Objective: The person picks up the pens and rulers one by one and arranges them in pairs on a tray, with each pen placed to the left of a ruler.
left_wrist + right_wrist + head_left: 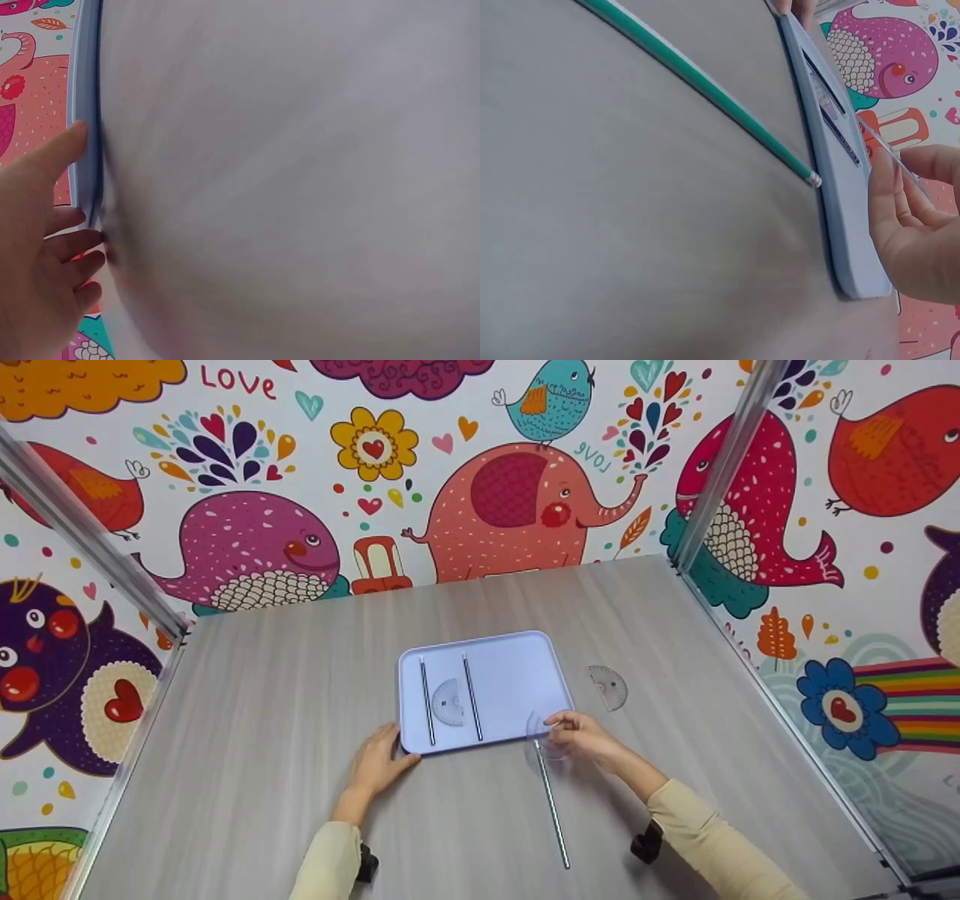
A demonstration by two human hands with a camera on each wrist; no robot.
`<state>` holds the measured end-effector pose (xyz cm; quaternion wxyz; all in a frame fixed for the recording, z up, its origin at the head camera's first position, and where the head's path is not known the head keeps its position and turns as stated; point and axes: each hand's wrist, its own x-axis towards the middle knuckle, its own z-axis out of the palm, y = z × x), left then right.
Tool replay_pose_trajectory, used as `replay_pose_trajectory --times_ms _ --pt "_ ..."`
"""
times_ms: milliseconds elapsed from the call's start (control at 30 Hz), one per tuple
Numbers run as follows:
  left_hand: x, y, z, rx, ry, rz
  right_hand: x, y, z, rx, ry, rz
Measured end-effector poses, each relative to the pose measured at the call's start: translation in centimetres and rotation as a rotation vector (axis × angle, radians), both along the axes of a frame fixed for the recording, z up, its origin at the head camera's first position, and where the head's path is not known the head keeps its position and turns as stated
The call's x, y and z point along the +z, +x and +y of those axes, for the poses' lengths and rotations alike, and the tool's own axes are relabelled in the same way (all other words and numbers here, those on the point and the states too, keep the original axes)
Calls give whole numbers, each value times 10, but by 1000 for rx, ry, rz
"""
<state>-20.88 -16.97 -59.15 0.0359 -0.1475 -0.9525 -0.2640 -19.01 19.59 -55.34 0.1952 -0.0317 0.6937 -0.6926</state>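
Left hand [379, 761]: fingers relaxed and spread, touching near-left corner of blue tray [517, 682]. Right hand [581, 737]: thumb and fingers pinching a clear protractor [533, 727] at tray's near-right corner. Green pencil [553, 806] on bench [285, 697], near side of tray. In tray, left half: two dark pencils [472, 697], second protractor [448, 703] between them. Third protractor [609, 688] on bench, right of tray.

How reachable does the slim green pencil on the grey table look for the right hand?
Probably yes: the pencil lies close to the right hand, with nothing resting on it. That hand pinches a clear semicircular plastic protractor, which would likely need setting down first.
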Motion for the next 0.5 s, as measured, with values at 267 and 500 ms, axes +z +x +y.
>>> replay_pose_trajectory --times_ms 267,500 --pt "1 -1 0 -4 20 -5 6 -8 -22 -12 -1 3" --pt "0 -1 0 2 21 -12 5 -16 -36 -22 -13 17"
